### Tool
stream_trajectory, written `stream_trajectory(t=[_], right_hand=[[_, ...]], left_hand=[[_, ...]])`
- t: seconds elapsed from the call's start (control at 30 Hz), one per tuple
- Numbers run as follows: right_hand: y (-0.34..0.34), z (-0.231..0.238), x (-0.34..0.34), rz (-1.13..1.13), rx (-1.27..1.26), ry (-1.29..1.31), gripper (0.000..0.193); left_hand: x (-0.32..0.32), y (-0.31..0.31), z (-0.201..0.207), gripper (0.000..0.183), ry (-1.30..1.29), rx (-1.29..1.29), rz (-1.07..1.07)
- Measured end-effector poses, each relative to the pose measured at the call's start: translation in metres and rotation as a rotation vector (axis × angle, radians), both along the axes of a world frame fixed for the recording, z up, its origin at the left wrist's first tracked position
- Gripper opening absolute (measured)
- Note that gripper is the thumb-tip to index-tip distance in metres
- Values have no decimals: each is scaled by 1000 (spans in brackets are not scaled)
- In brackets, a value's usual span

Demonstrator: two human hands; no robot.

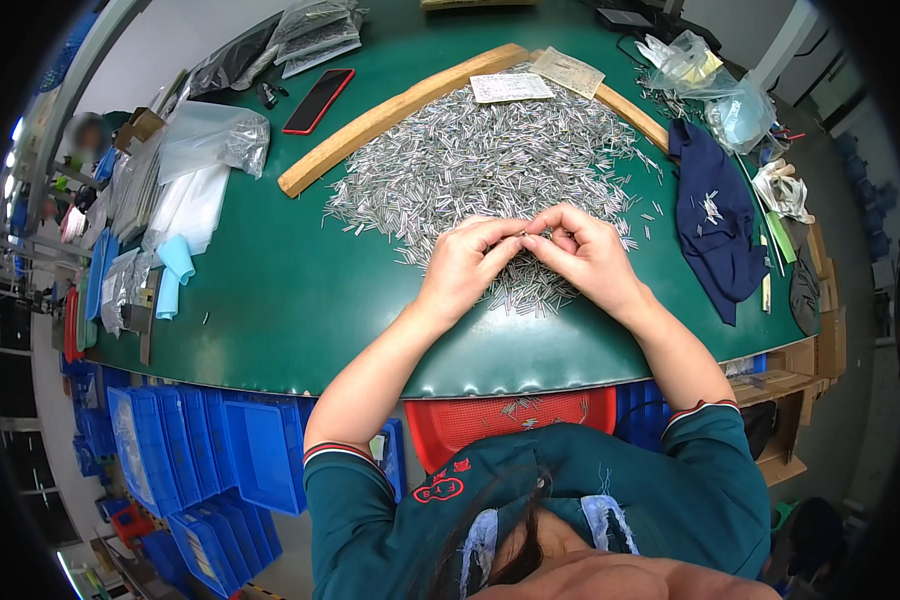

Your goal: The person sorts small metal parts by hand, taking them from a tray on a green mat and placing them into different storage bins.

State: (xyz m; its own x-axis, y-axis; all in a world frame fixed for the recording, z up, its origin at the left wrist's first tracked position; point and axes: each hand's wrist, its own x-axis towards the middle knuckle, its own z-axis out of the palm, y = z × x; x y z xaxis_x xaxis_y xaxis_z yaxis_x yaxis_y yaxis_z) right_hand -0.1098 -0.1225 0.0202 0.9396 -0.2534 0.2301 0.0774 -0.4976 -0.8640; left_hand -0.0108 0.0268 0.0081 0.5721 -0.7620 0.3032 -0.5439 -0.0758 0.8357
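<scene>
Under the front edge of the table [300, 290], a red tray [432, 430] sits before the person's torso [670, 480] with a few loose pins [519, 407] in it, perhaps placed there to catch strays; it is plastic, its floor finely patterned like mesh. Blue bins [265, 445], boxy and smooth-walled, stand to its left. Over the near side of a heap of metal pins [480, 150], the left hand [465, 265] and right hand [592, 262] are both closed in a pinch, thumbs and forefingers brought together, probably because such thin pieces need fingertip control; whether a pin is gripped there is too small to tell. The heap spreads around and beyond them, slim, straight, shiny and jumbled on the glossy green top. To the right, a crumpled navy cloth [712, 255] bears a small cluster of pins, possibly to keep those apart. Behind, two pale wooden bars [400, 115] nearly meet at an angle and seem to hem the heap in. Two paper cards [510, 88] lie flat at its far end. Off to the left are a red-rimmed, dark-screened phone [319, 101], clear of the metal, and wrinkled, see-through plastic bags [210, 135]
</scene>
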Motion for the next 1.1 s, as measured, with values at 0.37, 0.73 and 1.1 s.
stream_trajectory(t=[0.37,0.73,1.1], right_hand=[[-33,-1,7,347,1726,223,15],[-5,8,3,130,787,281,19],[4,-8,5,-1,225,88,18]], left_hand=[[0,0,5,21,52,-31,-23],[2,-2,-4,24,186,-50,9],[-2,-2,-2,30,-693,-67,119]])
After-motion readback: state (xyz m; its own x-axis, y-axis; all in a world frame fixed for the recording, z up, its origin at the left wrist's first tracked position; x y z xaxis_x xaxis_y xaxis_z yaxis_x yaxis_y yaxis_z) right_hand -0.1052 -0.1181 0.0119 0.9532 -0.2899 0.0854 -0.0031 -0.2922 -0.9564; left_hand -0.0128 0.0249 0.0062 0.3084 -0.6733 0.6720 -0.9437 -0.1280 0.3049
